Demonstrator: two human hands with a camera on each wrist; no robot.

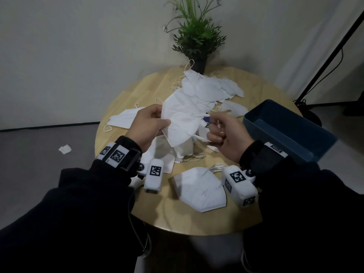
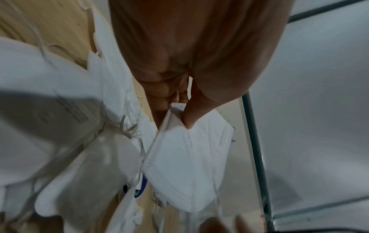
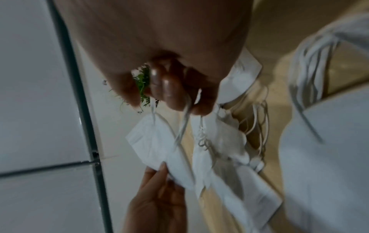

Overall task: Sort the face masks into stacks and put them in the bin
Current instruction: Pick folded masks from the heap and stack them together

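Observation:
My left hand (image 1: 151,125) pinches the edge of a white folded mask (image 1: 181,119) held above the round wooden table (image 1: 197,219); the left wrist view shows thumb and fingers clamped on that mask (image 2: 185,165). My right hand (image 1: 220,133) is curled round the mask's ear loops (image 3: 185,119), which run down to the mask (image 3: 153,141). A loose pile of white masks (image 1: 204,85) covers the table's far side. One flat folded mask (image 1: 199,190) lies near the front edge. The dark blue bin (image 1: 289,131) stands at the right, nothing visible inside.
A potted green plant (image 1: 197,36) stands at the table's back edge. Another mask (image 1: 122,119) lies at the table's left. A scrap of white paper (image 1: 65,149) lies on the grey floor left of the table. A black stand leg (image 1: 331,56) slants at right.

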